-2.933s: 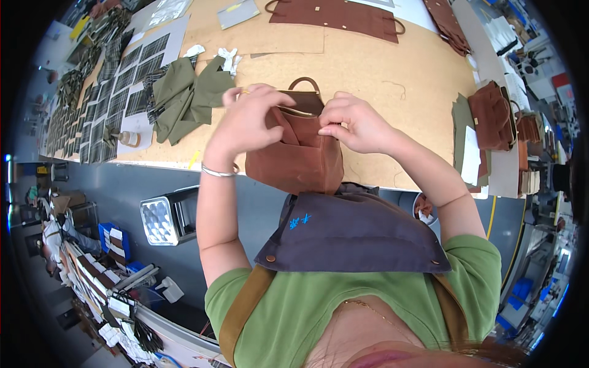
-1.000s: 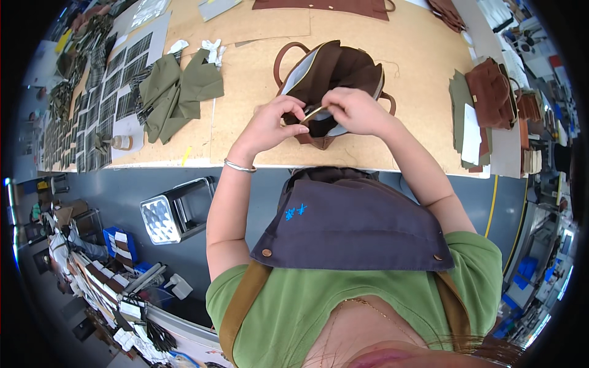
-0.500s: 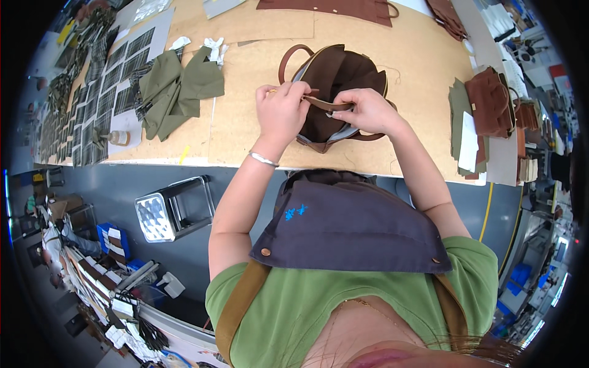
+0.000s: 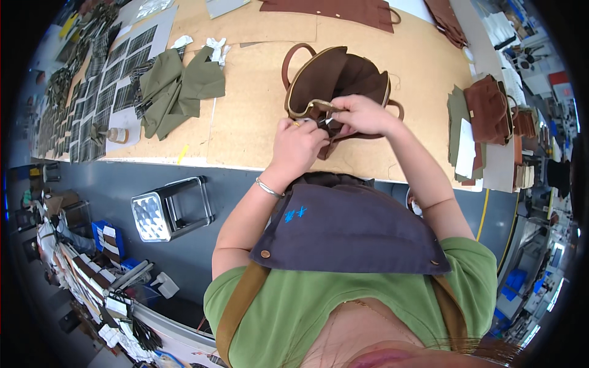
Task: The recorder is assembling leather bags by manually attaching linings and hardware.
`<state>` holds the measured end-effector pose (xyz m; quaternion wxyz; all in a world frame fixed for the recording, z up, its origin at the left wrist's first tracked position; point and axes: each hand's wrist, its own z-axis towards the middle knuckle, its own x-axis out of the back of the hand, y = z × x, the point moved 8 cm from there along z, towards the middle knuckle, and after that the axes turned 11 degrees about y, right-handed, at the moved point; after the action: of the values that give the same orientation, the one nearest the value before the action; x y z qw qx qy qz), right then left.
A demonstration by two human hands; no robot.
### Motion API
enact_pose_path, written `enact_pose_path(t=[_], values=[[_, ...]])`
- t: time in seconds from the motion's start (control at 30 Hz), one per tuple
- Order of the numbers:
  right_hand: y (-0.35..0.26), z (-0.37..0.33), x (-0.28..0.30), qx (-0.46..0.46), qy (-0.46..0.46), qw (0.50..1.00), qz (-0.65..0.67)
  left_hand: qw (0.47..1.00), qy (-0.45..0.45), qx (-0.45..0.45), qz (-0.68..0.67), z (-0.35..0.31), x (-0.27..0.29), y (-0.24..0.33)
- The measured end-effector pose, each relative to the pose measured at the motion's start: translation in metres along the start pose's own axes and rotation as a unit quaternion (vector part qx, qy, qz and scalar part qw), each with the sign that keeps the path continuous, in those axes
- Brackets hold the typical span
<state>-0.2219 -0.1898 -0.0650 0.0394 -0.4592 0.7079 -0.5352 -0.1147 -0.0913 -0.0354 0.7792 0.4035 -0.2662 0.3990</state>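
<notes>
A dark brown handbag [image 4: 319, 76] lies on the table before me, its mouth gaping toward me. A brass-toothed zipper [image 4: 294, 111] runs along the rim. My right hand [image 4: 365, 115] pinches the near side of that rim by the zipper, thumb and fingers together. Beside it, my left hand [image 4: 299, 146] is closed on the bag's near edge, its fingertips partly hidden in the folds. A small white piece shows between the hands; I cannot make out what it is. One reddish-brown handle [image 4: 287, 64] loops out at the far left, another [image 4: 399, 109] at the right.
Olive fabric pieces [image 4: 178, 86] and plaid cut panels [image 4: 116, 73] lie on the table's left. At the right stand a reddish-brown bag [image 4: 488, 110] and stacked olive pieces [image 4: 455, 122]. A brown panel [image 4: 331, 11] lies at the back. A metal stool [image 4: 153, 218] stands on the floor.
My left hand has come nearer to me and to the right. The brown strip stretched between my hands is no longer seen; the zippered rim now shows there, and the bag has turned somewhat.
</notes>
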Motion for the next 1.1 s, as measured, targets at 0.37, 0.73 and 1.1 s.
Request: enact_pose_path(t=[0.37, 0.73, 1.1], values=[[-0.061, -0.012, 0.045, 0.027, -0.139, 0.990, 0.012, 0.974, -0.034, 0.087, -0.205, 0.048, 0.048, 0.012], [-0.076, -0.010, 0.022, 0.171, -0.197, 0.963, -0.069, 0.978, -0.052, 0.065, -0.192, 0.049, 0.056, 0.009], [-0.081, -0.009, 0.014, 0.179, -0.164, 0.967, -0.084, 0.964, -0.124, 0.096, -0.213, 0.040, 0.047, -0.005]])
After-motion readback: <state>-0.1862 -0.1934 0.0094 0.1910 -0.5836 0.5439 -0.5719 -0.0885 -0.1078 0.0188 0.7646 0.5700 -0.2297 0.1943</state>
